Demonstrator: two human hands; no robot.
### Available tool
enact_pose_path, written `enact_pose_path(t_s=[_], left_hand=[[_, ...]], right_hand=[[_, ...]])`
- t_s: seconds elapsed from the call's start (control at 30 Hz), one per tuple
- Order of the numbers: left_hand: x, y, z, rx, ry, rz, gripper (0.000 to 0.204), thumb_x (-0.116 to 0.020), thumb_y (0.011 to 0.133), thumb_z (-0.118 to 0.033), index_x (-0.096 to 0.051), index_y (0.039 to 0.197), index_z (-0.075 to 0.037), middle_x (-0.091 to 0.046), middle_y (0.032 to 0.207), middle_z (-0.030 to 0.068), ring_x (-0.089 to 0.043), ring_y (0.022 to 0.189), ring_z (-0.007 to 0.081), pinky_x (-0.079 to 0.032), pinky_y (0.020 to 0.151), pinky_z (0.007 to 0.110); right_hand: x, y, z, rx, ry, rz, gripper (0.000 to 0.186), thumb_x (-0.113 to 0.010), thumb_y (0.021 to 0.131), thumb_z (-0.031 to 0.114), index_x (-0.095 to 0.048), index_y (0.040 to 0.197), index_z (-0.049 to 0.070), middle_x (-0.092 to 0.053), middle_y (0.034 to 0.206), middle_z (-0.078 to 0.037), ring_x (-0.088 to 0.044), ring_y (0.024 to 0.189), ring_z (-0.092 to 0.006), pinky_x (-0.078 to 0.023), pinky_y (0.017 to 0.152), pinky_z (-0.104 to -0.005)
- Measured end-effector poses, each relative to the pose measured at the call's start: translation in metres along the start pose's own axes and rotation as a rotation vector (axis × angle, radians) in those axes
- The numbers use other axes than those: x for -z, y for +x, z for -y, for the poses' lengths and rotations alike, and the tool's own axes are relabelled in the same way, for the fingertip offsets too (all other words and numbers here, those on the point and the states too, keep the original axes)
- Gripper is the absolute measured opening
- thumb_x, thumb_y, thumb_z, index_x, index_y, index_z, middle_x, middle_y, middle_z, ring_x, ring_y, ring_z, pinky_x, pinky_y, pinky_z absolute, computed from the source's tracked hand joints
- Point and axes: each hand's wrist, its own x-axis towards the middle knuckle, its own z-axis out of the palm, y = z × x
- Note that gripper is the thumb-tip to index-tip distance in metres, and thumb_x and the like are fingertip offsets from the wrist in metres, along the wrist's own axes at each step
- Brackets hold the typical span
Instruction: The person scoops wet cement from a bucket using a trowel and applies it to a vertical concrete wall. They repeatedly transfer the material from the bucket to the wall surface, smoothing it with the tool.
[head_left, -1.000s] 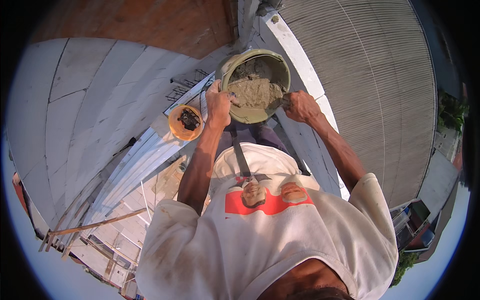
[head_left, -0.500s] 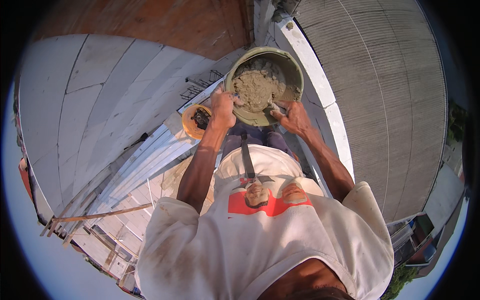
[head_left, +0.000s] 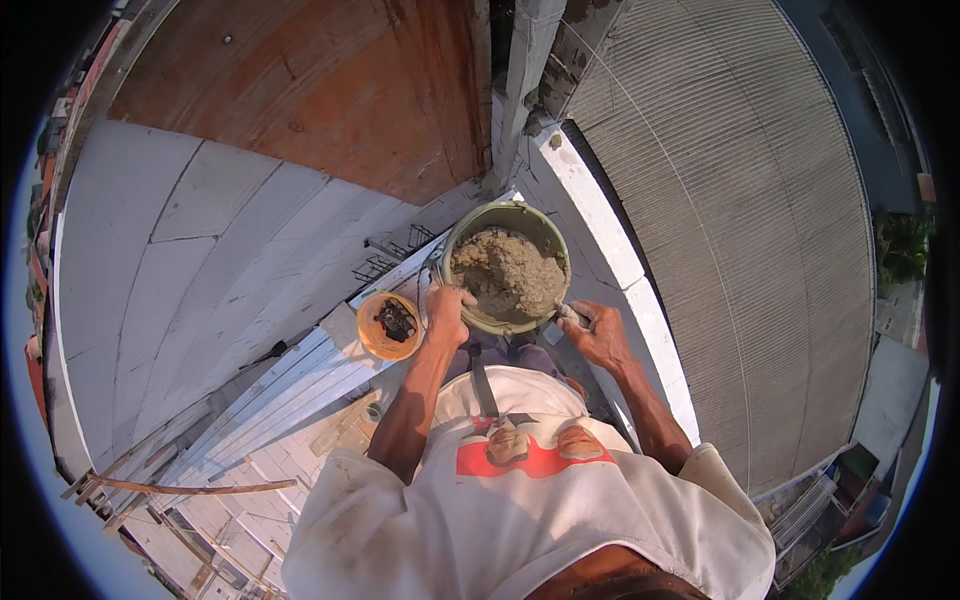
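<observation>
A green-grey bucket (head_left: 553, 233) stands out in front of me, partly filled with thick wet mortar (head_left: 520, 275). My left hand (head_left: 447, 315) is closed on the near left part of its rim. At the near right of the rim, my right hand (head_left: 597, 335) grips with thumb and fingers, its fingertips grey with mortar. The bucket leans slightly toward me, so its inside shows; whether its base rests on something is hidden. Left of my left hand sits a smaller orange bucket (head_left: 368, 338) with dark items (head_left: 396, 320) in it.
A white block wall (head_left: 185, 260) rises at left beneath a brown board (head_left: 310, 90). Rebar ends (head_left: 375, 265) stick out beyond the orange bucket. To the right runs a white ledge (head_left: 600, 225), then a grey corrugated roof (head_left: 730, 230). Lower left lies a wooden pole (head_left: 195, 488).
The mortar bucket looks smaller and more level, moved down and away from me in both hands. The right hand's fingers have shifted outward on the rim. My view has tilted farther ahead.
</observation>
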Motion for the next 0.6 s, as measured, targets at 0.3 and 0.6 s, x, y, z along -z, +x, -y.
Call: enact_pose_path(t_s=[0.3, 0.6], left_hand=[[0.016, -0.01, 0.027, 0.052, 0.039, -0.17, 0.044, -0.058, 0.064, 0.01, -0.063, 0.106, 0.0, -0.063, 0.092, 0.0119, -0.065, 0.081, 0.0294, -0.058, 0.069, 0.043], [0.031, 0.004, 0.042, 0.07, 0.072, -0.141, 0.045, -0.058, 0.065, 0.009, -0.064, 0.108, -0.002, -0.06, 0.088, 0.0074, -0.063, 0.078, 0.0265, -0.057, 0.07, 0.042]], right_hand=[[0.082, 0.035, 0.04, -0.226, 0.063, -0.192, 0.03, -0.063, 0.08, 0.023, -0.07, 0.09, -0.004, -0.063, 0.072, -0.011, -0.055, 0.064, -0.0182, -0.043, 0.061, -0.0381], [0.094, 0.255, 0.135, 0.45, -0.554, -0.596, 0.033, -0.064, 0.088, 0.003, -0.055, 0.118, -0.008, -0.06, 0.109, -0.032, -0.063, 0.099, -0.0468, -0.053, 0.08, -0.0543]])
